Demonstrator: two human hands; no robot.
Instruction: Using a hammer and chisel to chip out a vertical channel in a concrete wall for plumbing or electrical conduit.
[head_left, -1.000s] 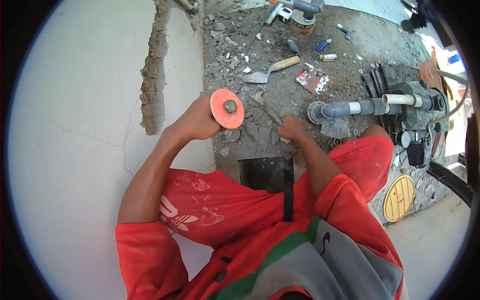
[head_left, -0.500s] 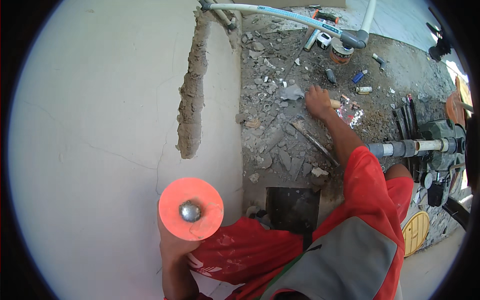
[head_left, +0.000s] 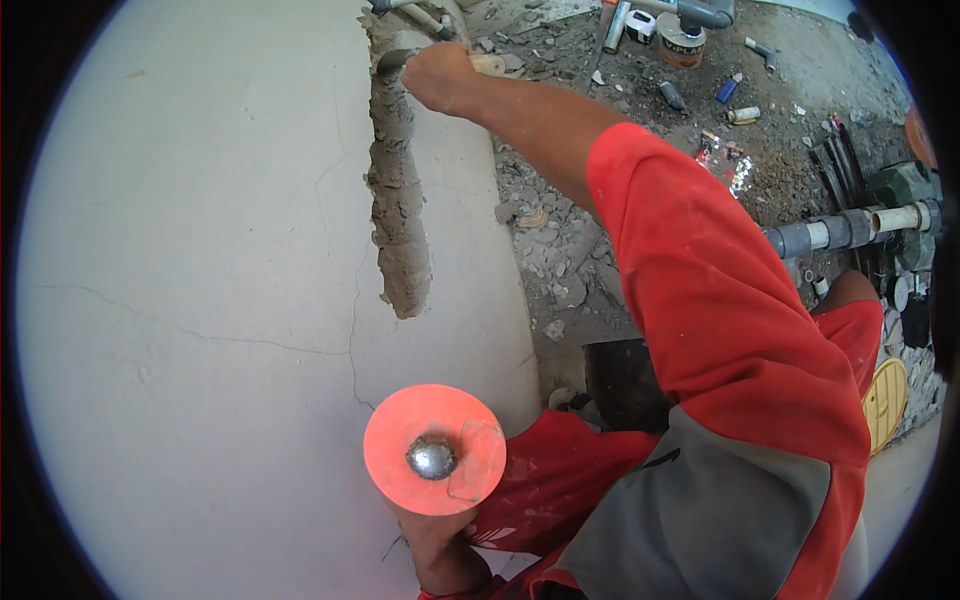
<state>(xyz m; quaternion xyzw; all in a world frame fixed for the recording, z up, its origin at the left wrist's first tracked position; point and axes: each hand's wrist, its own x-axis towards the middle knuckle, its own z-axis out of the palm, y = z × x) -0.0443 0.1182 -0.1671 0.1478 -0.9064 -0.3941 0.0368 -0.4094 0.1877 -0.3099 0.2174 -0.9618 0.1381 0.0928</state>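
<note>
My right hand [head_left: 440, 78] is closed around a wooden-handled tool with a grey blade [head_left: 396, 61]. The handle's pale end shows on the right of the fist. Its blade lies at the upper part of a rough vertical groove [head_left: 398, 215] cut into the white wall; I cannot make out its exact shape. Low at the wall, my left hand [head_left: 432, 530] grips a chisel [head_left: 433, 457] with a round orange hand guard, seen end-on with its shiny metal head towards me. The guard hides most of the fingers, and the chisel's shaft is out of sight.
Broken plaster and rubble [head_left: 565, 240] cover the floor beside the wall [head_left: 230, 200]. A tin [head_left: 681, 45], a tape measure [head_left: 640, 25] and pipe pieces lie farther back. At the right stands a pump [head_left: 905, 190] with grey pipes [head_left: 835, 230]. A dark square opening [head_left: 625, 385] is near my knee.
My right hand has lifted the wooden-handled tool from the rubble and brought it left to the top of the wall groove. The view has shifted; my left hand still grips the chisel.
</note>
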